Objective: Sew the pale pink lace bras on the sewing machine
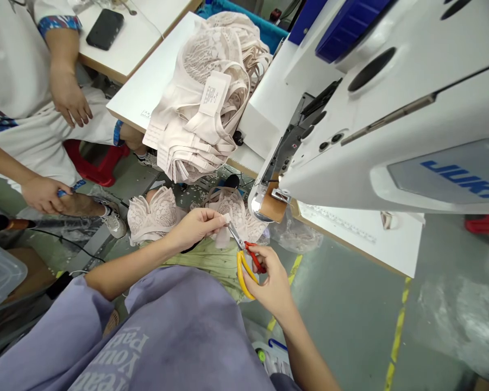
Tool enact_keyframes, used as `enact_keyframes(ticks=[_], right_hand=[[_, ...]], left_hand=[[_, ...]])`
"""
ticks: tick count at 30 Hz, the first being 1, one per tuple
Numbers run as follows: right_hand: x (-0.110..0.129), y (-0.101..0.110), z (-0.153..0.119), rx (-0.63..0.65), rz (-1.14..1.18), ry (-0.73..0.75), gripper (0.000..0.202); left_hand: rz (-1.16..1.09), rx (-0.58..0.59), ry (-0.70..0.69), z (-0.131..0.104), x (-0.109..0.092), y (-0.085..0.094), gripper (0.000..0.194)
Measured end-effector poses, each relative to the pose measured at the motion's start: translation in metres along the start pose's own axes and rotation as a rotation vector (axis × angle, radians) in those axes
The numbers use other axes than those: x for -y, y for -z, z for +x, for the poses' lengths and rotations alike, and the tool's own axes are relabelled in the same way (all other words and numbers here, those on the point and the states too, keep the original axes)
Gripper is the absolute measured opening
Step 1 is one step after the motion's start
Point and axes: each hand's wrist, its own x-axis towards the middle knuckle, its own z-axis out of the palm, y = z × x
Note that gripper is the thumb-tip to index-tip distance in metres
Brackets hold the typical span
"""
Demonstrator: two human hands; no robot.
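My right hand (pixel 274 279) has its fingers through the handles of a pair of scissors (pixel 244 255), one handle yellow and one red. The blades point up and left, meeting a small pale piece of fabric (pixel 222 237). That piece is pinched between the thumb and fingers of my left hand (pixel 199 225). Beneath the hands, beige lace bras (pixel 152 214) hang across my lap. A larger pile of beige bras (pixel 191 136), with a white label (pixel 214 93) on top, lies on the white table ahead.
A JUKI sewing machine (pixel 391 136) reaches in from the right above its white table (pixel 350 233). On the left sits another person (pixel 28 70) beside a table with a black phone (pixel 105 29). A red stool (pixel 93 163) and yellow floor tape (pixel 397 331) are visible.
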Motion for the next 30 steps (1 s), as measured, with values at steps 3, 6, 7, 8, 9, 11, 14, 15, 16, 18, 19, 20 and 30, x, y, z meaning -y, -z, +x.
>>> enact_keyframes(ticks=[3, 6, 7, 8, 9, 11, 14, 15, 16, 18, 19, 20, 30], right_hand=[[0.001, -0.005, 0.007, -0.002, 0.002, -0.016, 0.044], [0.004, -0.008, 0.013, -0.001, 0.002, -0.065, 0.039], [0.005, -0.008, 0.014, 0.000, 0.008, -0.087, 0.038], [0.005, -0.008, 0.015, 0.003, 0.016, -0.107, 0.037], [0.005, -0.008, 0.016, 0.008, 0.021, -0.124, 0.037], [0.004, -0.006, 0.015, 0.021, 0.027, -0.148, 0.037], [0.004, -0.003, 0.012, 0.032, 0.030, -0.165, 0.035], [0.004, -0.002, 0.011, 0.033, 0.029, -0.166, 0.034], [0.005, 0.000, 0.010, 0.035, 0.024, -0.166, 0.033], [0.007, 0.003, 0.008, 0.039, 0.018, -0.171, 0.031], [0.008, 0.005, 0.006, 0.042, 0.017, -0.179, 0.031], [0.008, 0.007, 0.004, 0.041, 0.016, -0.191, 0.030], [-0.041, 0.085, 0.003, -0.104, -0.273, -0.354, 0.043]], left_hand=[[0.170, -0.047, -0.045, -0.002, -0.001, -0.002, 0.034], [0.305, -0.088, -0.081, -0.004, -0.006, -0.004, 0.030], [0.337, -0.092, -0.095, -0.004, -0.008, -0.004, 0.030], [0.364, -0.097, -0.107, -0.005, -0.009, -0.004, 0.030], [0.384, -0.103, -0.117, -0.005, -0.011, -0.004, 0.030], [0.406, -0.109, -0.134, -0.005, -0.012, -0.004, 0.031], [0.412, -0.111, -0.157, -0.004, -0.010, -0.003, 0.031], [0.415, -0.111, -0.165, -0.004, -0.009, -0.004, 0.030], [0.422, -0.113, -0.174, -0.004, -0.007, -0.004, 0.030], [0.451, -0.119, -0.192, -0.003, -0.005, -0.005, 0.030], [0.464, -0.126, -0.199, -0.003, -0.004, -0.005, 0.030], [0.468, -0.136, -0.200, -0.002, -0.003, -0.005, 0.031], [-0.126, -0.101, -0.075, 0.005, 0.004, 0.000, 0.033]])
